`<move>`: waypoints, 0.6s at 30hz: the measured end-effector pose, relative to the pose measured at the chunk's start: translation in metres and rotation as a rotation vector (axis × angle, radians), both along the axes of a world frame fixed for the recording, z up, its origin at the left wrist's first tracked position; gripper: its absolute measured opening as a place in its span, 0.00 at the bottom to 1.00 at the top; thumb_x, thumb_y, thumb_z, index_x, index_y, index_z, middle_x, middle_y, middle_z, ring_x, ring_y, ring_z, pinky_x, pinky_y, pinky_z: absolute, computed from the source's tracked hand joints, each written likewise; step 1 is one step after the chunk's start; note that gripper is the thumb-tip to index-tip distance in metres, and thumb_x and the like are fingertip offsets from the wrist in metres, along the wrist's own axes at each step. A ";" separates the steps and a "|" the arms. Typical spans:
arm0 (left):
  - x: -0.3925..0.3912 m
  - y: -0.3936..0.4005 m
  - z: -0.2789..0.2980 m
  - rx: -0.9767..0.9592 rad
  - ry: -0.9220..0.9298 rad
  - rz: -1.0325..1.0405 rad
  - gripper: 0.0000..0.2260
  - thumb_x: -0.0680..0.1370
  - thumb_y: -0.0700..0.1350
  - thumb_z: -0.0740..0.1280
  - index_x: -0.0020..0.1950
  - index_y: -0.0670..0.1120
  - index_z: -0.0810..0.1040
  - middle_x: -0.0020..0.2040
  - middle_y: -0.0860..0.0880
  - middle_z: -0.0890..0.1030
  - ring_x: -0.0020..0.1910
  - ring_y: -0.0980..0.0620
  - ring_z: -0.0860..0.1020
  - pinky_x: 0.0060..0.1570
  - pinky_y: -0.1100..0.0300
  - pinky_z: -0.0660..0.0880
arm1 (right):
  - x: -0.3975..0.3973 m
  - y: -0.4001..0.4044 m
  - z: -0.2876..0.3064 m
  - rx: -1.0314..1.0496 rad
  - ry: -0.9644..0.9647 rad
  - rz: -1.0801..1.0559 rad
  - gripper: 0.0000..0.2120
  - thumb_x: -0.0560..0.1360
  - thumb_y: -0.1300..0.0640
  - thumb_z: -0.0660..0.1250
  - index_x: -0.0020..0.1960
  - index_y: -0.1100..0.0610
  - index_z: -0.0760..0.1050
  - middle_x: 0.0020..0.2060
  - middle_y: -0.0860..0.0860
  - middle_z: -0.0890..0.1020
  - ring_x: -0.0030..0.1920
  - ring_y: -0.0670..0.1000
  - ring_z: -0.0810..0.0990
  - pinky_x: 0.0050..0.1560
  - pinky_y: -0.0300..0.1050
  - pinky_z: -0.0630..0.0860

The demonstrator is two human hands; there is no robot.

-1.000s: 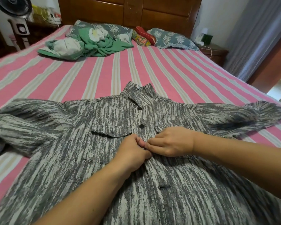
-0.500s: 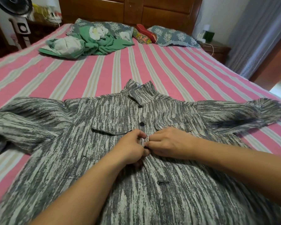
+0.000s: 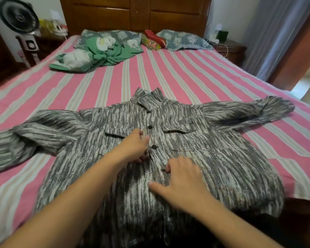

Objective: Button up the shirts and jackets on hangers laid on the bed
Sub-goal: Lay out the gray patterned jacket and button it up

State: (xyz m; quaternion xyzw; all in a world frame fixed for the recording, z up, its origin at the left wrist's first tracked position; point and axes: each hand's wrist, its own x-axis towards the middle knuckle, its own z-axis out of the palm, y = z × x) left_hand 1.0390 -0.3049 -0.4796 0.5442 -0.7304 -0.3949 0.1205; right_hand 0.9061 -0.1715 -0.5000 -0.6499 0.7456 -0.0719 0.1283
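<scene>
Three buttons (image 3: 154,146) show fastened down the placket of the grey jacket (image 3: 186,154), which lies flat, collar toward the headboard, hem at the foot edge of the bed (image 3: 213,74). The placket runs as one long line from collar to hem, straight away from the person, and the next button lies along it, nearer the foot edge.

The right hand (image 3: 183,179) already sits on that stretch. Its fingers are curled down onto the cloth near a small dark mark that is probably the next button or its hole, with the thumb stretched toward the placket; blur hides whether anything is pinched. The left hand (image 3: 135,147) is farther up, just beside the third button. Its fingers seem bent into the fabric edge there, though motion smear leaves its grip unclear.

So the right hand is the nearer one. The left must come down the placket toward the person to bring the other edge across.
</scene>
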 end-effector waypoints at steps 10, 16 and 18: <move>0.039 0.083 -0.035 -0.391 -0.428 -0.349 0.27 0.81 0.67 0.49 0.80 0.64 0.55 0.70 0.55 0.67 0.70 0.52 0.64 0.71 0.50 0.63 | 0.011 0.021 0.008 -0.104 0.062 -0.057 0.25 0.75 0.56 0.67 0.70 0.53 0.64 0.64 0.52 0.66 0.63 0.56 0.66 0.62 0.51 0.69; 0.030 0.091 -0.038 -0.414 -0.470 -0.258 0.32 0.77 0.72 0.42 0.80 0.65 0.56 0.70 0.54 0.67 0.70 0.50 0.63 0.70 0.49 0.61 | -0.007 0.016 0.013 0.002 -0.010 -0.095 0.26 0.77 0.63 0.64 0.72 0.45 0.66 0.57 0.48 0.66 0.55 0.51 0.71 0.55 0.48 0.74; 0.026 0.091 -0.032 -0.390 -0.399 -0.227 0.27 0.80 0.69 0.54 0.79 0.65 0.61 0.69 0.55 0.67 0.69 0.52 0.62 0.70 0.51 0.60 | -0.019 0.003 0.022 0.146 -0.229 -0.142 0.24 0.77 0.65 0.62 0.68 0.44 0.71 0.55 0.48 0.67 0.46 0.49 0.75 0.39 0.42 0.74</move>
